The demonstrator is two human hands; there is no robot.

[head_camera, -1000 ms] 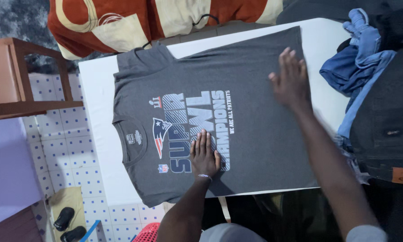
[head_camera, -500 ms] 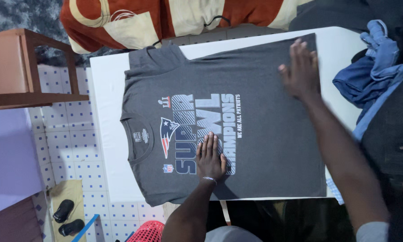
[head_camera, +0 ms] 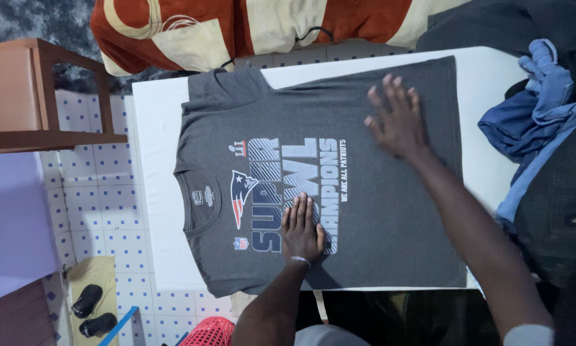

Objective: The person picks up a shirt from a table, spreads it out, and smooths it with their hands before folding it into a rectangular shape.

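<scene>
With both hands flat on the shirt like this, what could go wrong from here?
The t-shirt has its near hem at the white table's edge, so a pull could drag it off. The right hand sweeping while the left hand pins could bunch the cloth. The blue clothes could get snagged.

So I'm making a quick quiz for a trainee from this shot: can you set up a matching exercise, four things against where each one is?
Things:
1. left hand
2. right hand
3. blue garment
4. black shoes

Places:
a. on the tiled floor
b. flat on the grey T-shirt's printed chest
c. heaped at the white table's right end
d. spread on the shirt's plain lower half

Pairs: 1-b, 2-d, 3-c, 4-a
</scene>
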